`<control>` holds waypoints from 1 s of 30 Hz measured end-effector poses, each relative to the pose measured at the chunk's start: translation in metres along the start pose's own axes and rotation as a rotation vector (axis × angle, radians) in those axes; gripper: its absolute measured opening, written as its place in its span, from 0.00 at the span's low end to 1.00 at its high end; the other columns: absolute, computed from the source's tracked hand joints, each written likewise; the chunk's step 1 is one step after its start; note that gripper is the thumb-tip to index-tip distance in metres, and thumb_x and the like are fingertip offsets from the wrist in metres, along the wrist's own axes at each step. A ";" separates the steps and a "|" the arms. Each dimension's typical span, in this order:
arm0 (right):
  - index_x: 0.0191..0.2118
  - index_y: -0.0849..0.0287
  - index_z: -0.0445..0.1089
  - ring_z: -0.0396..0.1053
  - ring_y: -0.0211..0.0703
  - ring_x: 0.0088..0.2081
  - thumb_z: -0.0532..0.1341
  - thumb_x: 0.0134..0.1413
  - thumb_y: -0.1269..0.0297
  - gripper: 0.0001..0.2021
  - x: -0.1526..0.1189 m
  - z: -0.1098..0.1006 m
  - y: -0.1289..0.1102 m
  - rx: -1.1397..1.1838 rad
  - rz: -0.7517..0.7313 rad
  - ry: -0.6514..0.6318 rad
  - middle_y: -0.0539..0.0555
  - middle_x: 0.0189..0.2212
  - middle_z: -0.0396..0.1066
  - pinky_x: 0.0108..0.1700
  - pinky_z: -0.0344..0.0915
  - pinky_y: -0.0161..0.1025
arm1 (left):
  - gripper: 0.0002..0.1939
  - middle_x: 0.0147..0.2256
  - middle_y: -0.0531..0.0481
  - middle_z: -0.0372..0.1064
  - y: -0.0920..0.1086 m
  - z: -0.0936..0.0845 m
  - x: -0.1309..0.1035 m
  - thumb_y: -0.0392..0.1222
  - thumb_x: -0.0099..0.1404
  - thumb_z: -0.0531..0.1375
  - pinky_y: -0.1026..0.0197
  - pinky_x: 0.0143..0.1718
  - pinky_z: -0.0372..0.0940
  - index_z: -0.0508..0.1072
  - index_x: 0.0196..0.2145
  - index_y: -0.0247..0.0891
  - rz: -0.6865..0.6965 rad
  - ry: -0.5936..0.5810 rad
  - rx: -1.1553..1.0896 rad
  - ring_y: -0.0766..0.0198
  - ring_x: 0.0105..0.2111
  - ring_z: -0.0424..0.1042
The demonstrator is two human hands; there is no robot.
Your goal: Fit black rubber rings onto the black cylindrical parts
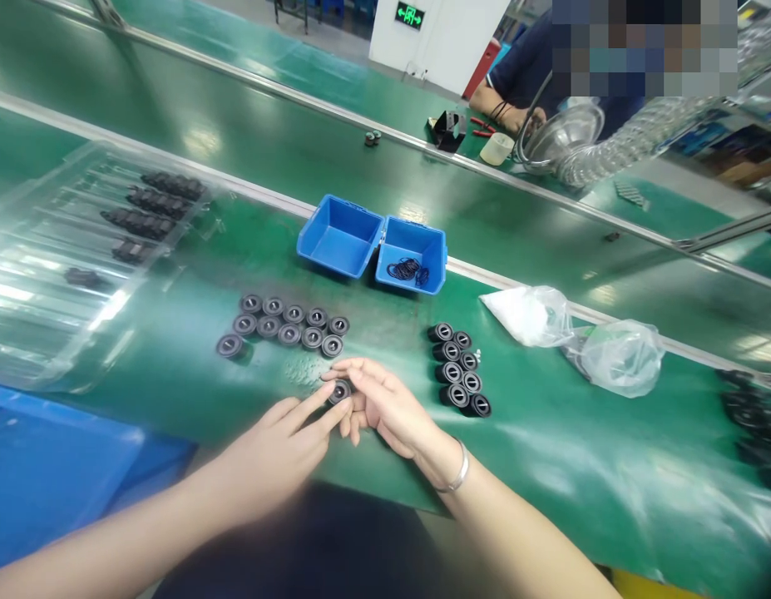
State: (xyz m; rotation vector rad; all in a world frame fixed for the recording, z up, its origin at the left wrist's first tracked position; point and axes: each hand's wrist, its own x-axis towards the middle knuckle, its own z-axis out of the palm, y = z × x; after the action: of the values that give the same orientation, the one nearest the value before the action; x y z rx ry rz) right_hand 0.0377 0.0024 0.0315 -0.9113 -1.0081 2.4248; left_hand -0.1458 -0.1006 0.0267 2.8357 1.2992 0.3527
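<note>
Near the front edge of the green table, both hands meet at a round black part point(339, 392) with a ringed face turned up. The fingers of my left hand point(291, 433) are closed on its near side. Around its far and right sides curl the fingers of my right hand point(388, 403), partly hiding it. Just beyond stand rows of similar black round parts point(289, 333), each with a pale slot-like mark in the middle. Another group of such parts point(451, 372) stands to the right of my right hand.
Two blue bins point(341, 237) sit at the back; the right one holds black rings point(405, 269). A clear tray point(42, 274) with dark parts lies left, a blue crate point(54, 466) below it. Plastic bags point(622, 358) lie right. A co-worker's arm point(506, 112) rests across the bench.
</note>
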 end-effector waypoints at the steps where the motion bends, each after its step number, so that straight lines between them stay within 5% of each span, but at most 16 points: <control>1: 0.48 0.59 0.65 0.73 0.34 0.23 0.62 0.61 0.57 0.14 -0.001 0.000 0.000 -0.012 -0.002 -0.004 0.53 0.37 0.73 0.21 0.70 0.30 | 0.13 0.60 0.40 0.63 0.001 0.001 0.000 0.32 0.66 0.52 0.51 0.53 0.55 0.74 0.43 0.33 -0.004 0.016 -0.010 0.46 0.65 0.53; 6: 0.45 0.62 0.68 0.69 0.33 0.20 0.64 0.58 0.57 0.15 0.000 0.000 0.000 -0.078 0.011 -0.012 0.47 0.21 0.69 0.20 0.67 0.28 | 0.16 0.57 0.36 0.67 -0.005 0.001 -0.004 0.29 0.68 0.48 0.51 0.55 0.55 0.73 0.45 0.30 0.046 0.139 -0.059 0.50 0.63 0.57; 17: 0.42 0.63 0.69 0.66 0.31 0.17 0.64 0.57 0.54 0.15 0.002 0.003 -0.001 -0.117 0.018 0.026 0.47 0.20 0.68 0.19 0.65 0.28 | 0.14 0.58 0.43 0.67 -0.005 -0.003 -0.004 0.32 0.70 0.49 0.55 0.53 0.54 0.74 0.39 0.35 0.048 0.132 -0.030 0.54 0.63 0.58; 24: 0.47 0.62 0.69 0.72 0.35 0.26 0.63 0.59 0.54 0.17 -0.003 0.005 0.002 -0.102 -0.031 0.007 0.51 0.26 0.72 0.27 0.70 0.31 | 0.16 0.56 0.36 0.68 -0.007 0.001 -0.010 0.30 0.69 0.47 0.50 0.58 0.53 0.72 0.48 0.29 0.052 0.134 -0.041 0.51 0.63 0.57; 30: 0.46 0.63 0.68 0.71 0.35 0.24 0.65 0.57 0.55 0.17 -0.002 0.003 0.006 -0.134 -0.032 0.012 0.49 0.23 0.71 0.27 0.70 0.33 | 0.14 0.59 0.36 0.65 -0.003 0.003 -0.007 0.32 0.68 0.50 0.50 0.56 0.57 0.73 0.45 0.30 0.042 0.063 -0.031 0.50 0.64 0.56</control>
State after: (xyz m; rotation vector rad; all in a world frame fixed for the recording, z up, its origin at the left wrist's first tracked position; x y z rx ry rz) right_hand 0.0364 -0.0038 0.0297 -0.9451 -1.1830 2.3460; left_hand -0.1520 -0.1039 0.0225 2.8523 1.2345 0.4614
